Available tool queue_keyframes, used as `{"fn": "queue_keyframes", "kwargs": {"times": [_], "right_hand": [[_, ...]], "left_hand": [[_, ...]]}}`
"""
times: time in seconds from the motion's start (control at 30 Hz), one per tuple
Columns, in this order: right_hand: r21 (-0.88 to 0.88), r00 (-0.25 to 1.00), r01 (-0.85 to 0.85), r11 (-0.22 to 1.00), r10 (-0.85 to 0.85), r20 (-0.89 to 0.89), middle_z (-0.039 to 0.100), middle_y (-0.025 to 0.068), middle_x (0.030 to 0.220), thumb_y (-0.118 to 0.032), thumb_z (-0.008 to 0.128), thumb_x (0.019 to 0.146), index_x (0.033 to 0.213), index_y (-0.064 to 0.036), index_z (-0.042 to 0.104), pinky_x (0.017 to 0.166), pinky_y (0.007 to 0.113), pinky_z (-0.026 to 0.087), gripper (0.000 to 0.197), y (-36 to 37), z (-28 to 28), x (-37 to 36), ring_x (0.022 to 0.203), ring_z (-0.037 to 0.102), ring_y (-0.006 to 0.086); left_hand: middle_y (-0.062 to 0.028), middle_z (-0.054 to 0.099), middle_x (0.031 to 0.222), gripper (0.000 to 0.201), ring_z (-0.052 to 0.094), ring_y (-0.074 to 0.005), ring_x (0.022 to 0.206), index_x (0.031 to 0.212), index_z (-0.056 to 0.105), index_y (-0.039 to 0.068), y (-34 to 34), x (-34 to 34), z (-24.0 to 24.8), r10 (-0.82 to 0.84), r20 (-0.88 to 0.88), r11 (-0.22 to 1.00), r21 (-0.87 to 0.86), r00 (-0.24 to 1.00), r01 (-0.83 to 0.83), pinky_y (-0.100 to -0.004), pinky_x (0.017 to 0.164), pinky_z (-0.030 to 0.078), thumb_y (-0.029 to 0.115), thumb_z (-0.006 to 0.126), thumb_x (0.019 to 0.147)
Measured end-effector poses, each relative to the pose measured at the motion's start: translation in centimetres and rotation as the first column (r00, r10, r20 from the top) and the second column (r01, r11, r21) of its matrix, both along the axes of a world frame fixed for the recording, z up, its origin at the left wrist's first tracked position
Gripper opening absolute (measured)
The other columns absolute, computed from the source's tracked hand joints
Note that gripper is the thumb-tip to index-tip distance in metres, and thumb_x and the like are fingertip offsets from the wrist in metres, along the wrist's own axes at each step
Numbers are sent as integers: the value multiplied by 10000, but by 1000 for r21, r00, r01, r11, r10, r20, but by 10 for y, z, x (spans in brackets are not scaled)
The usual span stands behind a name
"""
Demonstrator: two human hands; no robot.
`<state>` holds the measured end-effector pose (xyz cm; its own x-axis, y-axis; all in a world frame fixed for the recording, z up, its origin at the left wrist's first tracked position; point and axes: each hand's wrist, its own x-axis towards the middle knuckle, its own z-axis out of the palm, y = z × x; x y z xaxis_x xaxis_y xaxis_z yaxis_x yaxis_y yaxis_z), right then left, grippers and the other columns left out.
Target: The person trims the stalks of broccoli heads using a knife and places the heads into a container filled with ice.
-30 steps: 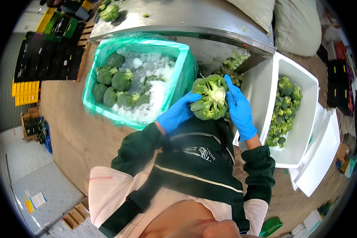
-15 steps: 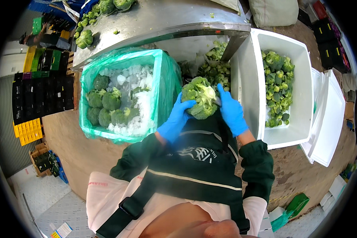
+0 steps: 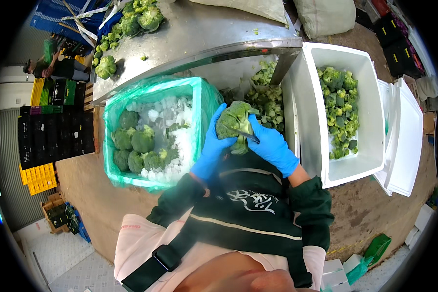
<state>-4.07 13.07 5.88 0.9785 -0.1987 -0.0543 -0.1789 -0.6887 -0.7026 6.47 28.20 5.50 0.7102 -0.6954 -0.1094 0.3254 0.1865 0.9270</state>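
Observation:
A broccoli head [image 3: 228,124] is gripped in my blue-gloved left hand [image 3: 210,148], in front of my apron. My right hand [image 3: 276,150], gloved too, is closed round a small knife [image 3: 246,135]. The knife's dark blade lies across the pale stem side of the broccoli; how deep it sits I cannot tell. To the left, a box lined with green plastic [image 3: 196,107] holds whole broccoli heads [image 3: 142,141] and crushed ice [image 3: 173,113]. At the right stands a white foam box [image 3: 353,171] with cut florets [image 3: 343,119] inside.
A steel table [image 3: 199,24] runs across the top, with broccoli [image 3: 149,18] on its left part. Beneath its edge lie leafy trimmings [image 3: 267,104]. White foam lids [image 3: 404,146] lean by the right box. Another person [image 3: 65,68] stands far left near stacked black crates [image 3: 58,134].
The broccoli has been turned, its stem now towards the right. My right hand has come in closer, bringing the knife across the stem. The whole view has shifted slightly.

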Motion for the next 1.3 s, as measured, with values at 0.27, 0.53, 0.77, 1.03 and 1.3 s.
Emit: {"fn": "queue_keyframes", "kwargs": {"times": [0.27,0.53,0.77,1.03,1.3], "right_hand": [[198,977,208,958,-212,-2,611,190,771,-272,599,840,1272,-129,497,590,427,473,467,-15,32,-2,673,604,368],[526,824,452,720,-563,62,537,0,707,-215,553,910,1227,-105,568,537,255,404,335,-14,0,-26,543,423,86],[122,921,358,926,-372,118,550,103,649,-252,705,750,842,-64,610,535,351,449,230,3,28,-5,573,565,257],[71,970,-187,980,172,173,546,110,630,-189,660,763,763,-60,554,485,355,426,167,-15,24,-15,513,535,273],[802,818,262,536,-565,110,491,-27,730,-158,648,837,1191,-69,577,524,233,391,372,-36,34,-5,578,427,58]], "left_hand": [[-121,458,1312,717,468,-253,1189,1380,335,84,8,14,-8,-103,-444,995,-60,890,85,-401,1002,383,222,640,746],[-148,390,1375,651,424,-315,1226,1394,299,88,26,17,-36,-172,-790,974,-228,588,-21,-484,1033,341,375,535,859],[-115,395,1365,931,412,-235,1241,1396,275,51,-13,25,-3,-164,-288,984,-113,944,136,-369,1045,330,237,780,637],[-73,385,1381,891,372,-193,1265,1400,283,68,-5,37,12,-416,-107,909,-35,903,415,-349,1069,268,218,771,669],[-94,331,1421,904,347,-229,1290,1448,169,124,-28,95,-2,-876,-319,481,-512,362,712,-387,1027,343,602,553,783]]}}
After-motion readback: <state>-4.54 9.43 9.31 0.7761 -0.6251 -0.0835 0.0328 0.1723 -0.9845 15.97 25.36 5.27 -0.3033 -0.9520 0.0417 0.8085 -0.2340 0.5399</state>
